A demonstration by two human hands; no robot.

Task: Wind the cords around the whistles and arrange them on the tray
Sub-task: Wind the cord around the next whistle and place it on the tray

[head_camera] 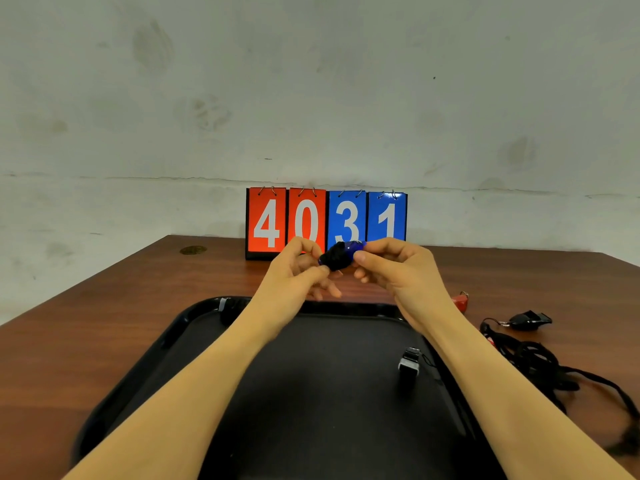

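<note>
Both hands raised above tray [145, 368] far edge. Left hand [298, 271] and right hand [391, 268] pinch blue whistle [348, 252] between them, fingers clenched on it; black cord wrapped round its body. On tray, right side: wound black whistle [409, 362]. Right of tray on table [104, 299]: black whistle w/ loose cord [528, 320], red whistle [460, 301]. Scoreboard [325, 221] behind tray reads 4031.

Open room on the tray and to its left, clutter on the right.

The black rectangular plastic tray [145, 368] is mostly bare, apart from one small black-and-silver whistle [409, 362] near its right rim. The brown wooden table [104, 306] lies open on the left. On the right, a tangle of black cords [540, 368], a black whistle [530, 320] and a red whistle [460, 301] block the way. A red-and-blue flip scoreboard [325, 221] stands against the wall behind.
</note>
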